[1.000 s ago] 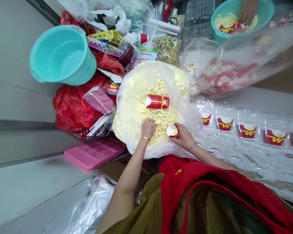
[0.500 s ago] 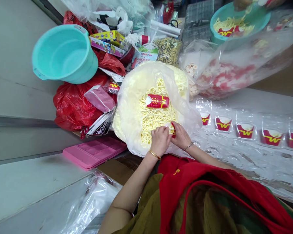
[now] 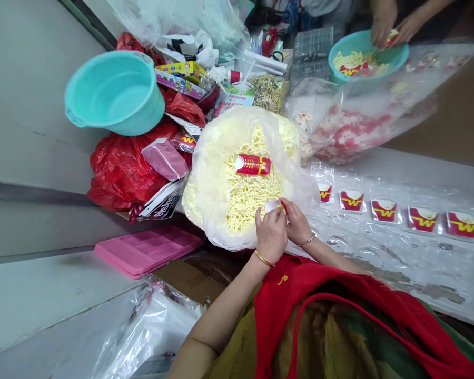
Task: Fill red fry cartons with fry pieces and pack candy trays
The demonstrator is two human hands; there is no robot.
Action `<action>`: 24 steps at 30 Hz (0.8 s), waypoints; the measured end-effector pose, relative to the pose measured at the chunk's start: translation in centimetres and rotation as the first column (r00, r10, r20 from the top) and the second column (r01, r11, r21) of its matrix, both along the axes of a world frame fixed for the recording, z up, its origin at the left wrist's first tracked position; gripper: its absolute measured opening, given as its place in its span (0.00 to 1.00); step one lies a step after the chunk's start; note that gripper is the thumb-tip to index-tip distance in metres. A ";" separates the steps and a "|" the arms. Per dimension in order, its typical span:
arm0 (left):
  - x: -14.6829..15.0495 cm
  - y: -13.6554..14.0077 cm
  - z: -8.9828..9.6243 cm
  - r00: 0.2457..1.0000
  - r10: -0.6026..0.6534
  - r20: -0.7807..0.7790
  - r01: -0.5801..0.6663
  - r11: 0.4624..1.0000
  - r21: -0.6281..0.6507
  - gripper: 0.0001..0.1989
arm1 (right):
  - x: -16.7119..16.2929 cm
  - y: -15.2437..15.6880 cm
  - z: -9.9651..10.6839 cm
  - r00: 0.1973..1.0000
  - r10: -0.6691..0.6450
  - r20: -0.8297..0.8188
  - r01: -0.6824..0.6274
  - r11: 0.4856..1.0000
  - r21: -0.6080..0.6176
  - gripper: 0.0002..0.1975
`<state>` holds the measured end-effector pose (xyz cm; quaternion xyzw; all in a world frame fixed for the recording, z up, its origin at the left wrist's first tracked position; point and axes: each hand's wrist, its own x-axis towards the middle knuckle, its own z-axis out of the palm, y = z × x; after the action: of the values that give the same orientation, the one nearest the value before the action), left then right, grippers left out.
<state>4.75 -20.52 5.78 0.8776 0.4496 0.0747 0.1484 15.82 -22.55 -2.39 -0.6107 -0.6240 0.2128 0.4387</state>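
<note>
A translucent plastic bag (image 3: 210, 173) is spread open beneath and beyond the left hand (image 3: 272, 237) and right hand (image 3: 298, 223). Pale yellow fry-shaped sticks (image 3: 240, 202) are heaped inside. The left hand is curled; whether anything is pinched there cannot be told. Beyond both, nested red cartons (image 3: 253, 165) are laid. A red-and-white carton (image 3: 272, 205) is pinched by the right hand.

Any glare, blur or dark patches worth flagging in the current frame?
Head view: glare streaks the clear plastic at lower left and highlights speckle the red bag; head view: the top right corner falls dark, with the other person's hands slightly soft; head view: left hand, right hand and pale yellow sticks are well lit and readable.
</note>
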 end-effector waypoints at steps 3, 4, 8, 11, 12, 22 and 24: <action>1.1 -0.6 -0.2 0.997 -0.079 -0.008 0.079 0.997 -0.013 0.12 | 0.8 -1.1 0.5 1.000 -0.015 0.005 0.015 1.000 0.005 0.22; 1.5 -0.6 -0.2 0.992 -0.123 0.029 0.124 0.992 -0.028 0.11 | 1.2 -1.6 0.8 0.999 -0.032 0.003 0.032 0.999 0.004 0.23; 3.9 -1.1 -1.2 0.937 -0.169 0.305 0.203 0.976 -0.083 0.12 | 3.7 -4.0 0.7 0.986 -0.168 0.012 0.168 0.986 0.018 0.29; 8.0 -2.8 -2.8 0.920 -0.239 0.311 0.272 0.960 -0.065 0.17 | 7.5 -6.9 -0.6 0.965 -0.254 0.064 0.255 0.967 -0.010 0.28; 9.8 -3.8 -3.2 0.913 -0.303 0.272 0.326 0.944 -0.043 0.17 | 9.1 -8.3 -1.0 0.952 -0.296 0.081 0.300 0.954 -0.033 0.27; 37.7 -21.7 -6.8 0.572 -0.796 0.200 0.817 0.530 -0.227 0.11 | 29.9 -31.6 -2.8 0.596 -0.801 0.058 0.797 0.582 -0.162 0.25; 43.3 -26.0 -8.8 0.490 -0.831 0.263 0.866 0.428 -0.260 0.11 | 33.6 -37.7 -3.5 0.485 -0.871 0.078 0.861 0.461 -0.214 0.33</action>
<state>48.04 -46.52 -3.01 0.9358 -0.0554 -0.0522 0.3441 49.46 -60.22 -5.90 -0.8829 -0.1903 0.0426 0.4271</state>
